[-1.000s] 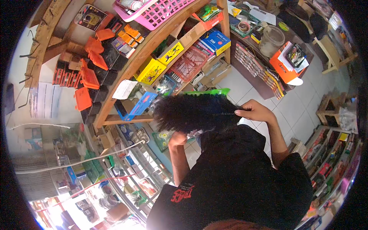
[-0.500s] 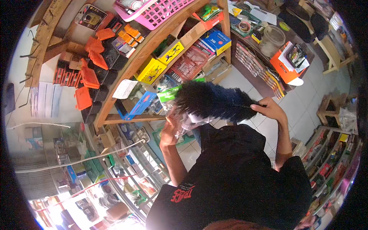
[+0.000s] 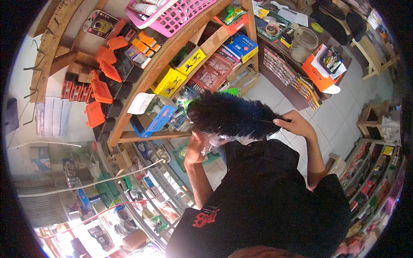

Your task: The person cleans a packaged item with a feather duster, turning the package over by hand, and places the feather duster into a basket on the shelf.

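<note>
My right hand (image 3: 297, 124) is closed on the narrow end of a fluffy black duster (image 3: 234, 116), which extends leftward. Below the duster's left part, my left hand (image 3: 195, 147) is closed around a clear plastic package (image 3: 215, 142) with something pale inside. The duster covers much of this package and some of my left fingers. Bits of bright green (image 3: 232, 91) show past the duster's upper edge.
A wooden shelf (image 3: 146, 64) holds yellow boxes (image 3: 170, 82), a blue box (image 3: 243, 46) and a pink basket (image 3: 180, 17). Orange cases (image 3: 102, 88) stand left. Glass cases (image 3: 142, 193) line the lower left; a dark table (image 3: 275, 73) stands upper right.
The duster first shifted right and uncovered the green-labelled package, then moved slightly left over it again. My left hand rose, then moved a little toward the right beneath the duster.
</note>
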Demonstrator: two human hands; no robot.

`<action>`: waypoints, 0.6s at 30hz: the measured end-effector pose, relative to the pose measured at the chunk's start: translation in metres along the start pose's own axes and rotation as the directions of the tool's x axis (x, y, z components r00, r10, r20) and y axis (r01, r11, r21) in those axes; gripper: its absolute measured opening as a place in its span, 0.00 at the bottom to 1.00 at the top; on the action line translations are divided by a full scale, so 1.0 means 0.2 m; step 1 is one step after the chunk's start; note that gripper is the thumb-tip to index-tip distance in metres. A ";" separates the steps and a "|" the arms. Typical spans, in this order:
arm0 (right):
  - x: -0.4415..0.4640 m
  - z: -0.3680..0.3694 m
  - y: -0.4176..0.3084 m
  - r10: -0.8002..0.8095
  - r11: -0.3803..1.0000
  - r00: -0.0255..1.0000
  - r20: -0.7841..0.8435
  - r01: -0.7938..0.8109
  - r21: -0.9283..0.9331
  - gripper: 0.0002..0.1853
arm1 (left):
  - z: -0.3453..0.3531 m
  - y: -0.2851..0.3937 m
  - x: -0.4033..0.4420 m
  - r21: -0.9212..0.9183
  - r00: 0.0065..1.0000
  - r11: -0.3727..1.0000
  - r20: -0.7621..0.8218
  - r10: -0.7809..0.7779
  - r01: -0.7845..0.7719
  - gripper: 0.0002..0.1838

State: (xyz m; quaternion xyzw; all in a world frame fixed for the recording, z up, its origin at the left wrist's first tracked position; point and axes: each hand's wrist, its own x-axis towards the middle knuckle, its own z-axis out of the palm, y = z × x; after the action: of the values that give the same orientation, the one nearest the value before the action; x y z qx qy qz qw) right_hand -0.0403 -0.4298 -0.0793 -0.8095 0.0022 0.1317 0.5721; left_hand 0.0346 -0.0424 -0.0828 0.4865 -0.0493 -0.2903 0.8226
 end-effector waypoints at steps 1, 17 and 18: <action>0.00 0.03 0.00 0.026 0.998 0.999 -0.024 -0.025 0.054 0.28 | 0.01 0.00 0.01 -0.052 0.997 0.995 -0.004 0.079 -0.079 0.37; -0.06 0.24 0.04 0.141 0.982 0.989 -0.051 -0.134 0.132 0.27 | 0.11 0.14 0.08 -0.187 0.911 0.901 -0.216 0.351 -0.392 0.29; -0.06 0.25 0.03 0.133 0.983 0.986 -0.104 -0.118 0.142 0.27 | 0.13 0.15 0.08 -0.193 0.908 0.900 -0.243 0.342 -0.391 0.30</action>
State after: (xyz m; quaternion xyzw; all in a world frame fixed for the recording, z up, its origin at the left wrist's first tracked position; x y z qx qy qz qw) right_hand -0.0634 -0.3866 -0.0986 -0.7733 0.0945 0.1212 0.6152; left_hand 0.0508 -0.0608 -0.0478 0.3935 -0.0211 -0.0821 0.9154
